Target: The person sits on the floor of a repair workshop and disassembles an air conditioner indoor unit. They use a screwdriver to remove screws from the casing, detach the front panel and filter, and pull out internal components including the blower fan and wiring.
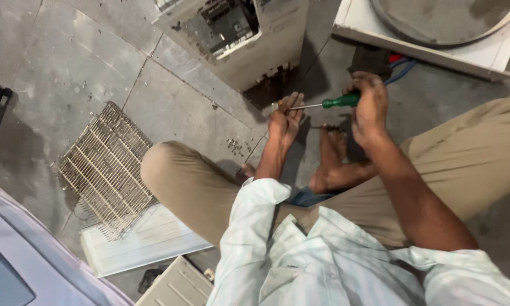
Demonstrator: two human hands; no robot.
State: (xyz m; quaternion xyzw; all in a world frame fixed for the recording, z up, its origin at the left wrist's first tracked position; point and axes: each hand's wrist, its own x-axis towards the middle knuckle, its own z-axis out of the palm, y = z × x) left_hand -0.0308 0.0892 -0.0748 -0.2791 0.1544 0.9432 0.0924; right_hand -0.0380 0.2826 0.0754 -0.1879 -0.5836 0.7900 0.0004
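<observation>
My right hand (369,105) grips the green handle of a screwdriver (339,102), whose metal shaft points left. My left hand (285,118) is closed around the shaft's tip, fingers pinched there; anything small held at the tip is hidden. Both hands hover above my bare feet (334,164) as I sit on the grey floor. Just beyond the hands stands a white appliance casing (266,45) with its open inside and dark parts showing.
A dirty wire grille (105,167) lies on the floor at left, partly over a white slatted panel (147,241). Small screws (235,147) are scattered by my knee. A white unit with a round opening (436,34) sits at top right, red and blue wires beside it.
</observation>
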